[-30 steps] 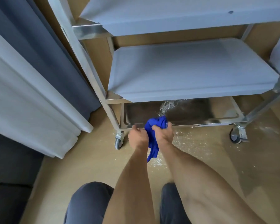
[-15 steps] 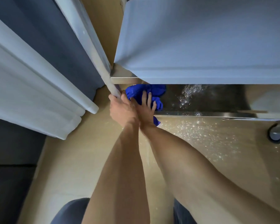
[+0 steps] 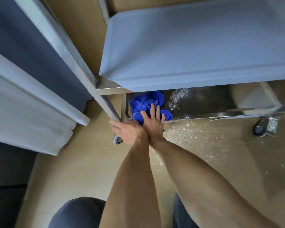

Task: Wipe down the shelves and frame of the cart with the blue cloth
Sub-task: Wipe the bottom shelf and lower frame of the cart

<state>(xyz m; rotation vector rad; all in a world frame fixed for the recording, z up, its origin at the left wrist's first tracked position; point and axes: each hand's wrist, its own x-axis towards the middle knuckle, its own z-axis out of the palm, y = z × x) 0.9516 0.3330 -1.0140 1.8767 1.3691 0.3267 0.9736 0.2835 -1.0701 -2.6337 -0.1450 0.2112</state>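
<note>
The blue cloth lies bunched in the front left corner of the cart's steel bottom shelf. My right hand presses flat on the cloth with straight, spread fingers. Crossed just under that wrist, my left hand grips the foot of the cart's front left leg, just above the caster. White powder is scattered on the bottom shelf to the right of the cloth. The middle shelf, covered in pale blue film, overhangs the back of the bottom shelf.
More white powder dots the tan floor in front of the cart. The right front caster stands at the right. A white and grey curtain hangs close on the left. My knees are at the bottom edge.
A second ago both hands held the cloth in front of the cart. The cloth now lies on the bottom shelf under my flattened right hand, and my left hand has taken the leg.
</note>
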